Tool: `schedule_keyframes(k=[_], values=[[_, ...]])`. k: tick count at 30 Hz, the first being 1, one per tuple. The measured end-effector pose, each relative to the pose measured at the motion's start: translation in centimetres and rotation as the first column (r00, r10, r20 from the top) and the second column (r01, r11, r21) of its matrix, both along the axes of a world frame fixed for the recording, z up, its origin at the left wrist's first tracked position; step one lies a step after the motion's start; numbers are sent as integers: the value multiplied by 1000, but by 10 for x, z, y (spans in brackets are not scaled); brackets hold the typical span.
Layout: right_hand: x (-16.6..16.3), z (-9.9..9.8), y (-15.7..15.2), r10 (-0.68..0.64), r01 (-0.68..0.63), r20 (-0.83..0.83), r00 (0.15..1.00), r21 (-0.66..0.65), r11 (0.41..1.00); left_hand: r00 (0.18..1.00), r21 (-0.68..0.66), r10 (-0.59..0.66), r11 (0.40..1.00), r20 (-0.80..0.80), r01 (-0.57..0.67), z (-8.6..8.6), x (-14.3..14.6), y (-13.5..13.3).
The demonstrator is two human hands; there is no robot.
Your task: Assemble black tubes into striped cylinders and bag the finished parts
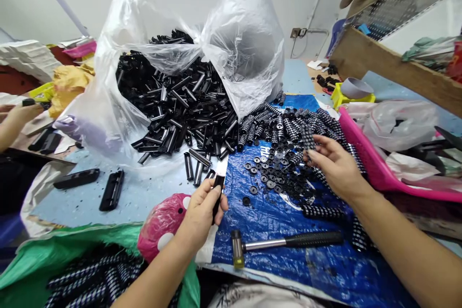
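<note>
My left hand (pixel 205 204) is closed around a short black plastic tube (pixel 218 182), held upright near the edge of the blue tarp (pixel 234 216). Over the right side, my right hand (pixel 334 161) pinches a black patterned cylinder with pale dots (pixel 308 135). Beneath and behind it lies a pile of similar dotted cylinders (pixel 288 122). Small black round caps (pixel 270 178) are scattered on the tarp between my hands. A mallet (pixel 281 243) with a black handle and a yellow-tipped head lies in front of me.
A clear plastic bag (pixel 249 33) spills many black tubes (pixel 180 106) at the back. A pink basket (pixel 397 185) stands at right, a green sack (pixel 72 245) of dotted cylinders at lower left. Another person's hand (pixel 18 118) shows at far left. Two black cases (pixel 111 190) lie nearby.
</note>
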State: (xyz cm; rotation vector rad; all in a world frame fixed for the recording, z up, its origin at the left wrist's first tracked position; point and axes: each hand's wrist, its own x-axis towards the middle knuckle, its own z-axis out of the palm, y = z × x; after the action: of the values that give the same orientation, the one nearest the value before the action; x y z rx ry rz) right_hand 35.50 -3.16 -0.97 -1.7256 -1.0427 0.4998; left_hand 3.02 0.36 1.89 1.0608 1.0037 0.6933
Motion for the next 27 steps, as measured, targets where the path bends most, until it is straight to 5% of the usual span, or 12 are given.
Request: schedule_keyframes(k=[2,5,8,16,22,25,27], values=[[-31,1,-28,99,-94,-178,979,39,995,1000,4,-2,1000,-2,2,-1,4,-2],[-75,5,-54,128,-127,-717,686,54,990,1000,30,-23,999,-14,23,0,14,-9],[-100,10,-60,54,-114,-850,524,-8,993,998,33,-58,998,-21,58,1,24,-19],[-122,16,-62,119,-119,-878,463,71,990,990,-30,-129,991,-54,128,1,33,-41],[-146,22,-62,45,72,-906,421,83,994,994,209,-66,974,-84,82,1,48,-53],[-153,19,-61,66,53,-864,499,106,993,995,220,-101,970,-21,103,1,61,-59],[-150,14,-63,143,-53,-765,628,141,989,992,201,-123,972,-17,124,1,63,-60]])
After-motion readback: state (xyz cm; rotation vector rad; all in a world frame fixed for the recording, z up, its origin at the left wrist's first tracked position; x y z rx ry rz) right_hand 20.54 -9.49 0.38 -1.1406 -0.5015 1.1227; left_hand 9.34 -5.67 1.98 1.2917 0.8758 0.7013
